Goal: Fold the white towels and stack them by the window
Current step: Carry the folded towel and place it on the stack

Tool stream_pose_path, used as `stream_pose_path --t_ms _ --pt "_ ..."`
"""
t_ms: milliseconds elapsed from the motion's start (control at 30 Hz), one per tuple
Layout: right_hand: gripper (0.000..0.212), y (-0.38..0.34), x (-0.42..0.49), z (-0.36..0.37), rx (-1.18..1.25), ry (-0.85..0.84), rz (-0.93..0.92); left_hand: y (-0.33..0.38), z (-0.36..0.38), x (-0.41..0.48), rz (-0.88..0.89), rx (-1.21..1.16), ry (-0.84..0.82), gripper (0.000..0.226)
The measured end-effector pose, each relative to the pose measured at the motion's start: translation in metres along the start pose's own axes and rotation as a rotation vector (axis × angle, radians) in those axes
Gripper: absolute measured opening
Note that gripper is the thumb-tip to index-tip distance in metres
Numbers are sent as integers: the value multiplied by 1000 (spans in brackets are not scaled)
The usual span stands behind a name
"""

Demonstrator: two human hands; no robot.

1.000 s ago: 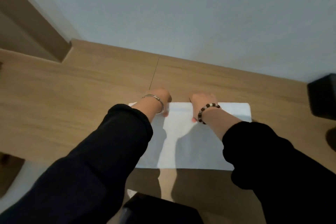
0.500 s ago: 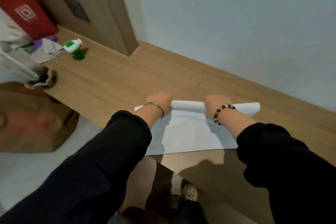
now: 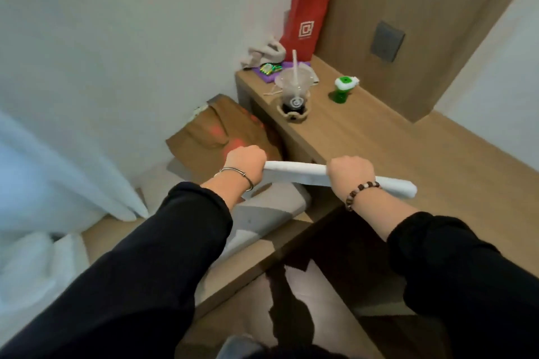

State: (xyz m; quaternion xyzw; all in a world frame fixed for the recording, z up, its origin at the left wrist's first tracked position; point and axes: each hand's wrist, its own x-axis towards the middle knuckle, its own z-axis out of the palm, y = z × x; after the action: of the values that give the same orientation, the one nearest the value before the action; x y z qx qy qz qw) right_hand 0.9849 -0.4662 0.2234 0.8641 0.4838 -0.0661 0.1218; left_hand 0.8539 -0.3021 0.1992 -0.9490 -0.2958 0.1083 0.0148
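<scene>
The folded towel [image 3: 294, 173] has left the surface [image 3: 379, 140]; left hand [image 3: 245, 163] and right hand [image 3: 351, 173] both grip it at frame centre, probably to carry it to the window.

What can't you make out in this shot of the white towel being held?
Head view:
- Folded white towel: left end hidden inside the left hand.
- Right hand: fingers hidden under the towel.
- White fabric at lower left: blurred; towels or bedding, cannot tell.

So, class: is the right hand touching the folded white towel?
Touching. The head view shows the right hand with fingers curled round the folded white towel.
</scene>
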Motion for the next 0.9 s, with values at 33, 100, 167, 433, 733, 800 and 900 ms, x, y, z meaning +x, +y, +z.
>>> stream_pose_path --t_ms 33,100,167,433,733,800,900 --pt "12 -35 9 -5 -4 29 -48 -38 8 -14 -46 -6 1 21" --pt "16 -103 21 -16 -13 78 -146 -107 25 -47 -150 -18 -9 24" --pt "20 -168 31 -25 -10 86 -252 -165 40 -83 -261 -45 -34 24" --pt "23 -349 55 -20 -93 48 -566 -302 122 -202 -589 -137 -98 25" --pt "21 -455 84 21 -156 31 -705 -397 200 -291 -781 -149 -197 24" --pt "19 -478 89 37 -126 37 -693 -417 225 -309 -787 -156 -218 23" --pt "16 -516 90 68 -83 90 -679 -448 265 -336 -842 -233 -272 21"
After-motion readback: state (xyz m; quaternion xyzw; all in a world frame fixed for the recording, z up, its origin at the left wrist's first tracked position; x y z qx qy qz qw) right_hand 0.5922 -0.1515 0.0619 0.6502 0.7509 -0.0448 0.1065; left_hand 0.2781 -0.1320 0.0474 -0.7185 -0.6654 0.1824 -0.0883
